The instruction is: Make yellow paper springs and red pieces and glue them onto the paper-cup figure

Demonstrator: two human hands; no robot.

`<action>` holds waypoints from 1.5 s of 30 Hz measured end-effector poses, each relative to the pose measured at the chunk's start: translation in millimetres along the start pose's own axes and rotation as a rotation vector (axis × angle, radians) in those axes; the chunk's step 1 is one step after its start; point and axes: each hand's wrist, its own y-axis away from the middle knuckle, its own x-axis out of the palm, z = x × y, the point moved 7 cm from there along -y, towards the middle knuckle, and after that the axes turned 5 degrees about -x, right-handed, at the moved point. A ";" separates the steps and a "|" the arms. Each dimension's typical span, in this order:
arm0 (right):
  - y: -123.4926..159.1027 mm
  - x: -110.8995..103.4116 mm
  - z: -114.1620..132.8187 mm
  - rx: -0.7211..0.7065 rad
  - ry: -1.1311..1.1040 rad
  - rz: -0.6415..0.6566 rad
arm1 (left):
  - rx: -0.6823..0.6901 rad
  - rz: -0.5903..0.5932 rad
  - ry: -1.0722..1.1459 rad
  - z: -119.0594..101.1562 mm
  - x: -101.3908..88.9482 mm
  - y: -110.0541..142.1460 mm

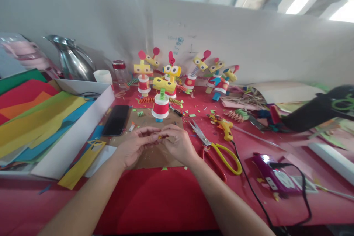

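Observation:
My left hand (137,143) and my right hand (179,145) meet over the brown board (149,158), fingertips pinched together. A tiny yellow piece (159,138) shows between them; most of it is hidden by the fingers, and it looks like paper. Just beyond stands a paper-cup figure (160,106) with a yellow tube head and coiled paper arms. Yellow-handled scissors (214,147) lie to the right of my right hand, over a red-handled tool (214,164). Left of my left hand are a black phone (116,120) and a cut yellow paper strip (80,166).
More cup figures (190,81) line the back by the wall. A white box (74,132) of coloured paper stands left, near a steel jug (73,59). On the right lie a yellow glue gun (225,127), its black cord and a purple device (276,177).

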 end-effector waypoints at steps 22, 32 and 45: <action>7.1 3.2 -1.2 0.016 -0.045 -0.125 | 0.126 -0.070 0.040 -2.4 -2.8 -2.7; 6.0 0.7 -10.7 0.111 -0.080 -0.170 | 0.153 -0.033 0.044 -7.0 7.4 2.3; 7.1 0.4 -13.7 0.131 -0.126 -0.185 | 0.076 -0.143 0.140 -2.9 -4.5 0.3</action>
